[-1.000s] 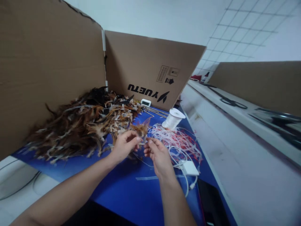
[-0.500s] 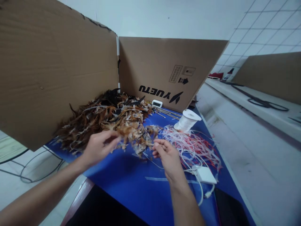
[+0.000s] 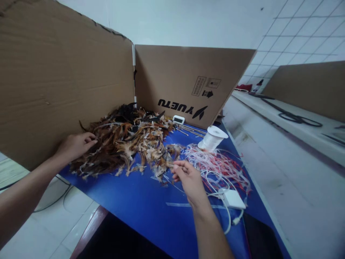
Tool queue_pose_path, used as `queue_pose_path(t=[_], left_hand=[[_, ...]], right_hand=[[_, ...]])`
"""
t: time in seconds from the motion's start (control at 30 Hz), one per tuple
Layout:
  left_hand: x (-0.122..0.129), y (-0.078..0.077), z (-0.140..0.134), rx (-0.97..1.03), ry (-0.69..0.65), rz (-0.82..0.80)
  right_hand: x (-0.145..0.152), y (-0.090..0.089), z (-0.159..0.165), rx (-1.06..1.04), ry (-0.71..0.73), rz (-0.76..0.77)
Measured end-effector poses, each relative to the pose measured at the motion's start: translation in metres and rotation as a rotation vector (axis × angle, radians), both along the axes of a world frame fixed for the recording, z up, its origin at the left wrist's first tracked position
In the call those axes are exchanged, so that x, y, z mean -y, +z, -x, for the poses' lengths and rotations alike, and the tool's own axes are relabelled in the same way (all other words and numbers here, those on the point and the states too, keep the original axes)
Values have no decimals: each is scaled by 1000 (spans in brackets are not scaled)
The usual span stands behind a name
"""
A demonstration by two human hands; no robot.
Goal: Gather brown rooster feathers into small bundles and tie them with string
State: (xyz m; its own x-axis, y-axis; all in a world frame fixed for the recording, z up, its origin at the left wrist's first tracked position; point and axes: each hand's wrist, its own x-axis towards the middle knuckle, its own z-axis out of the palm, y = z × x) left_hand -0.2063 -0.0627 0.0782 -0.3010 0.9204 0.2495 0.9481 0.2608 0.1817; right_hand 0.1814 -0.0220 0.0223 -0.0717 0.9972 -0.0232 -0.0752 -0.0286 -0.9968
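brown feathers (image 3: 115,144) lie heaped on the blue counter (image 3: 151,212); the left hand (image 3: 77,145) has moved to their left edge, its grip unclear, leaving the right hand (image 3: 190,181) alone, fingers closed on a tan feather tuft (image 3: 170,165) at the feathers' right end.

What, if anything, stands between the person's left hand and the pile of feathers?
Nothing visible stands between them. The left hand has its fingers right at the left edge of the feather pile; whether they touch, I cannot tell. The cardboard wall rises behind the hand, outside that path.
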Motion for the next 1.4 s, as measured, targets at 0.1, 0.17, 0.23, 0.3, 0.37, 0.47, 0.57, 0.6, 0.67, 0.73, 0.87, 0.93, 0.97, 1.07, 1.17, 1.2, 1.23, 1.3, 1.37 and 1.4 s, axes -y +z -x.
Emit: queue_pose_path(t=[0.1,0.17,0.23,0.3,0.37,0.47,0.57,0.6,0.67,0.73,0.87,0.93,0.97,1.07,1.17,1.2,1.23,1.3,1.37,1.4], left_hand=[[3,5,-3,-39,34,-16],[6,8,-1,-126,99,-145],[6,10,3,-178,180,-308],[6,13,4,-180,213,-488],[5,17,-2,-171,173,-626],[9,23,-28,-211,6,-694],[13,19,-65,-180,-163,-723],[14,15,-77,-198,-224,-721],[12,4,-101,-238,-395,-750],[5,-9,-125,-162,-592,-670],[-20,-30,-168,66,-814,-308],[-36,-36,-184,87,-826,-177],[-43,-38,-191,93,-821,-138],[-62,-44,-205,90,-804,-94],[-75,-54,-211,41,-794,-74],[-77,-59,-211,33,-784,-86],[-79,-63,-210,38,-770,-106],[-81,-71,-206,96,-726,-191],[-81,-74,-199,143,-675,-292],[-81,-74,-195,159,-650,-344]], right_hand=[[-1,-1,-2,14,-14,-24],[-1,-1,-3,26,-44,-62],[-1,-1,-3,45,-90,-113],[-2,-1,-5,53,-138,-157],[-4,-1,-8,43,-198,-177],[-10,-2,-15,11,-338,-207],[-15,-1,-22,-46,-458,-244],[-16,1,-24,-65,-477,-243],[-17,3,-26,-97,-493,-223],[-16,6,-26,-120,-491,-204],[-14,10,-27,-133,-492,-200],[-14,10,-27,-133,-494,-199],[-14,11,-28,-130,-493,-199],[-13,11,-28,-88,-468,-191],[-13,10,-28,-16,-428,-162],[-12,10,-28,6,-421,-157],[-12,9,-28,26,-418,-158],[-12,8,-27,62,-411,-168],[-12,6,-24,106,-388,-175],[-11,4,-21,133,-368,-179]])
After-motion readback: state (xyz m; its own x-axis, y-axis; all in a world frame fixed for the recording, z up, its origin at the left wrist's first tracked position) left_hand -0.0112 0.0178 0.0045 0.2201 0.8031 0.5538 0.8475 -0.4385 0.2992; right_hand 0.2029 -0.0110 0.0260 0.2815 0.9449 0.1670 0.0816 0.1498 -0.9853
